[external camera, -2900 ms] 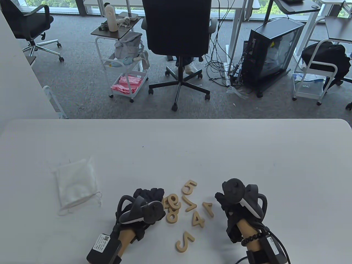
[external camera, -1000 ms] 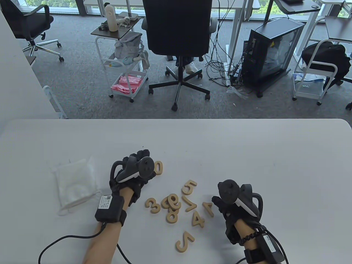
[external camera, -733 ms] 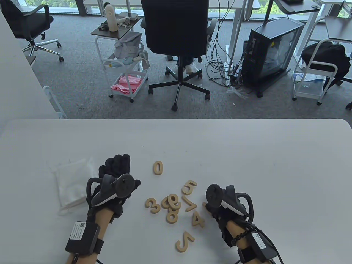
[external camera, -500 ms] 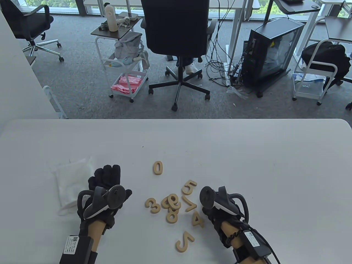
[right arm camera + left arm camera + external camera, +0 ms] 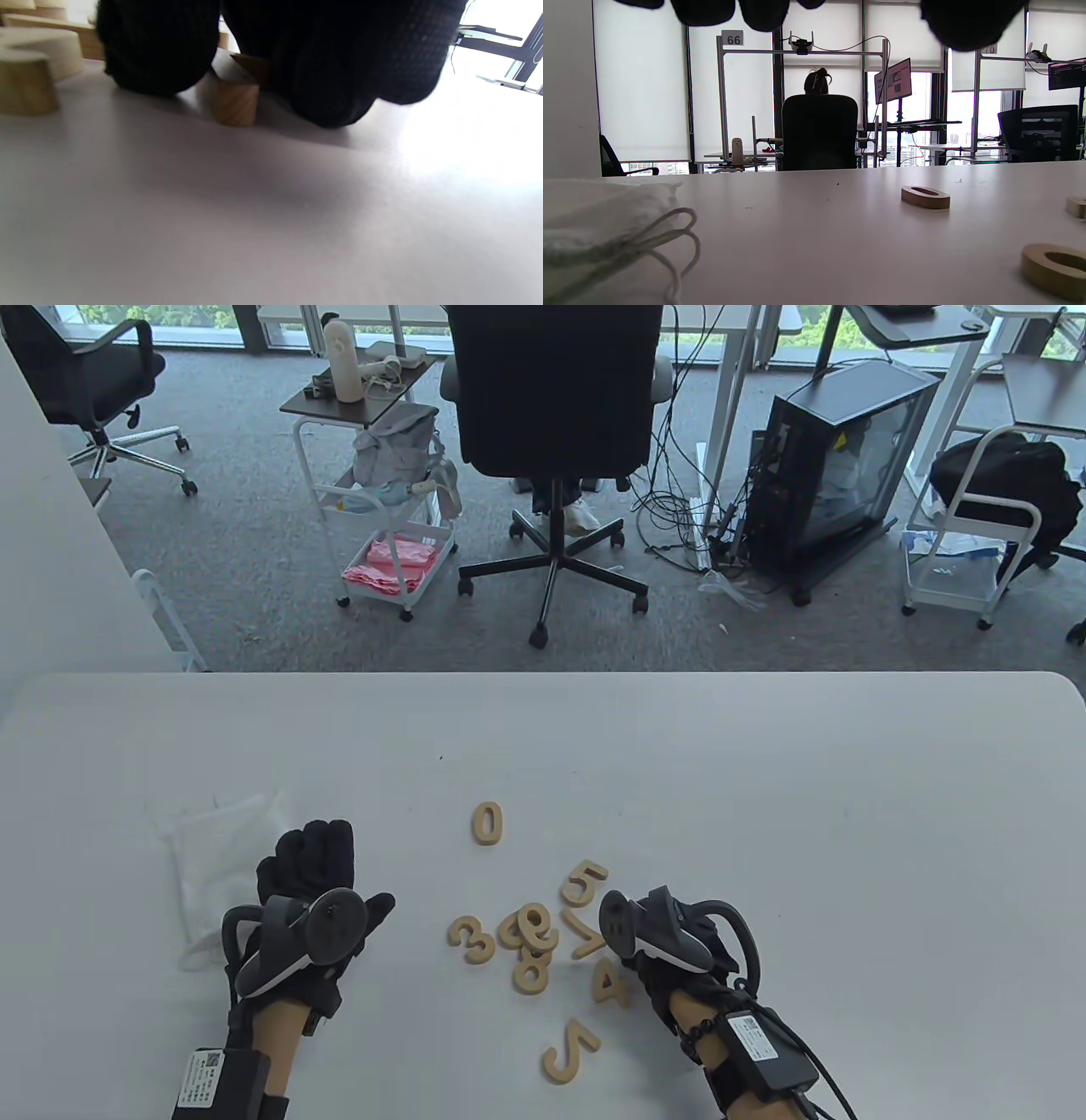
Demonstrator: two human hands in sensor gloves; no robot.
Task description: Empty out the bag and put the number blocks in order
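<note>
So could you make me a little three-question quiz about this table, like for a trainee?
1. True or false: the pale wooden 0 block lies apart from the other number blocks.
2. Which hand is nearest the white cloth drawstring bag: A left hand, B right hand?
3. Fill in: the right hand's fingers are down on a wooden ___.

Key: 1 true. 2 A. 3 block, pinched between them; which number is hidden.
</note>
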